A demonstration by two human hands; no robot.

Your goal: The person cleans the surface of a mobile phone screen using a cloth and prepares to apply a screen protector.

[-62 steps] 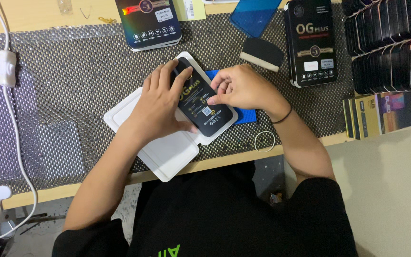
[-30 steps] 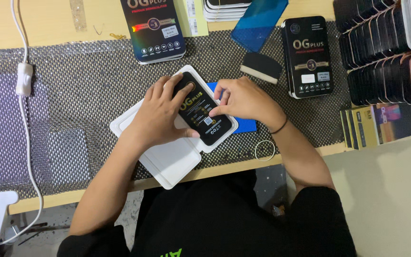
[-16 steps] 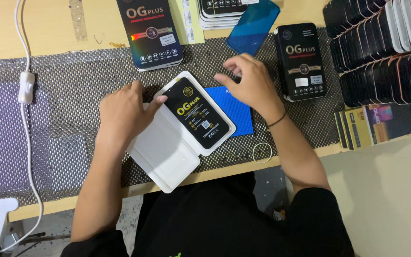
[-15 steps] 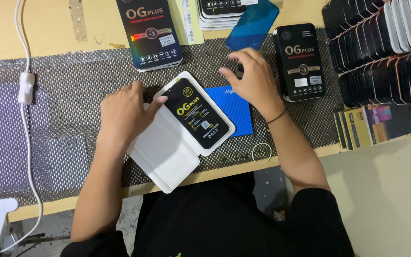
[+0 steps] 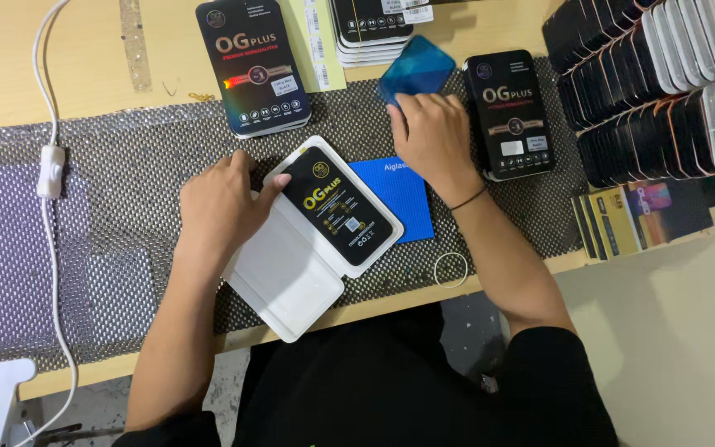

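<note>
I see my left hand [image 5: 223,207] resting flat, fingers spread, against the open white tray [image 5: 312,240] holding the black box [image 5: 338,205], while beyond that tray my right hand [image 5: 430,136] presses loosely open on a blue film [image 5: 415,74].

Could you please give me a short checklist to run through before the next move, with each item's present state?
1. Left hand steadies the open white plastic case: ok, fingers rest on its edge.
2. Black printed card lies flat in the case's right half: ok.
3. Right hand has reached the translucent blue film sheet: ok, fingertips touch it.
4. Film sheet gripped: cannot tell, the fingers hide the contact.
5. Blue rectangular cloth is free beside the case: not ok, the case overlaps it.
6. White elastic ring is out of the way: ok, near the table's edge.
</note>
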